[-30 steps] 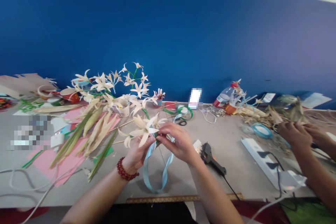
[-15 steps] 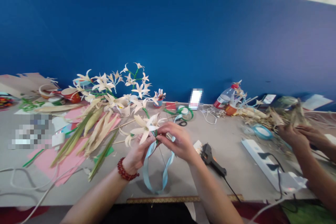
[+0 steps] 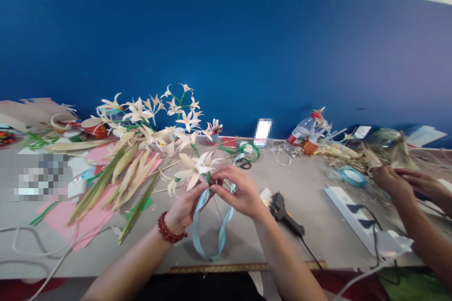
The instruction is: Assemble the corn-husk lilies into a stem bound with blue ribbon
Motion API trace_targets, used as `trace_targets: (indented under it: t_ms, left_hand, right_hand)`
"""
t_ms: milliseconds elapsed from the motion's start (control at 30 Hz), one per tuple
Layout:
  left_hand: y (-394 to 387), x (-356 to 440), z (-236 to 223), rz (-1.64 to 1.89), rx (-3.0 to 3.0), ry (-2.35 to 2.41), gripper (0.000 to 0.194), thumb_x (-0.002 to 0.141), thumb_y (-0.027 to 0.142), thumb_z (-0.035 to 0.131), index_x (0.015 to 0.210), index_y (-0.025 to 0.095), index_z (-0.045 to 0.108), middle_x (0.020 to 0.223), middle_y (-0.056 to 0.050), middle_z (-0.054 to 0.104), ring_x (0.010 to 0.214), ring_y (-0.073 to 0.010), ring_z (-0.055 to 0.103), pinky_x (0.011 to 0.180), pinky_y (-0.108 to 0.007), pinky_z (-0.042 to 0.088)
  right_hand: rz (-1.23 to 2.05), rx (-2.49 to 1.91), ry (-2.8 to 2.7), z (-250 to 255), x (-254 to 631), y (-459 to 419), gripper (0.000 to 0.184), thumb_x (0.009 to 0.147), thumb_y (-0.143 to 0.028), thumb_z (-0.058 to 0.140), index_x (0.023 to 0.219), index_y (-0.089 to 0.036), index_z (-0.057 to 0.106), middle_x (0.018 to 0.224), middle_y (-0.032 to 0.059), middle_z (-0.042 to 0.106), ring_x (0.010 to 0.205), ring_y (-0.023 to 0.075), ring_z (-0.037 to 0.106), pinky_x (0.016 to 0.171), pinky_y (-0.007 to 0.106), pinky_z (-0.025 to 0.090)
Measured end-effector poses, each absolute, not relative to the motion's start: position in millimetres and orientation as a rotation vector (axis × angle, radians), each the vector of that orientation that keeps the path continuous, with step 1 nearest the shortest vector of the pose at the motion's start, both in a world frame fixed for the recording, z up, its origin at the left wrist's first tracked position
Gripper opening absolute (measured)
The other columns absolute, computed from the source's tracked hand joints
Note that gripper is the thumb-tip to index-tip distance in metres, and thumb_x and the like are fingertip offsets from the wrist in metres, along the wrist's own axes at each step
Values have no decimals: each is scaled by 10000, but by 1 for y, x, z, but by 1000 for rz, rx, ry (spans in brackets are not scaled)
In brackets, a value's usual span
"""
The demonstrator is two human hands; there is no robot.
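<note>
Husk-petalled lily (image 3: 193, 170) is being pinched at its stem (image 3: 209, 178) by the left hand (image 3: 187, 204) and right hand (image 3: 238, 192) above the tabletop (image 3: 307, 174); blue ribbon (image 3: 222, 239) is being suspended near the front edge (image 3: 219, 268); rightward room is being bounded by the glue gun (image 3: 286, 216).

No readable text
The red-and-white label (image 3: 298, 134) on the far-right bottle (image 3: 308, 125) is too small and blurred to read; so is the screen (image 3: 362, 132) farther right.
</note>
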State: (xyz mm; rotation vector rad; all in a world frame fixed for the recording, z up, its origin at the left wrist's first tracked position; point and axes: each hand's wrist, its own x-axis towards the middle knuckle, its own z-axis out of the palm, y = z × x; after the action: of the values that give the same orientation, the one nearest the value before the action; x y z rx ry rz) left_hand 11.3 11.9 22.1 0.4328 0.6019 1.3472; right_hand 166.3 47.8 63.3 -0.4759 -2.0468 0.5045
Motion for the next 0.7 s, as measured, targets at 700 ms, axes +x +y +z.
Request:
trace_targets:
  t_ms: [700]
  left_hand:
    - [12,11,17,1349,493,470,161,666,194,829,657,161,671,762,8,695,705,-116,638,721,-224,505]
  right_hand:
    - [322,-634,-1889,57,171,22,323,817,-121,619,1116,-222,551,1047,98,605,1044,248,589,887,439,519]
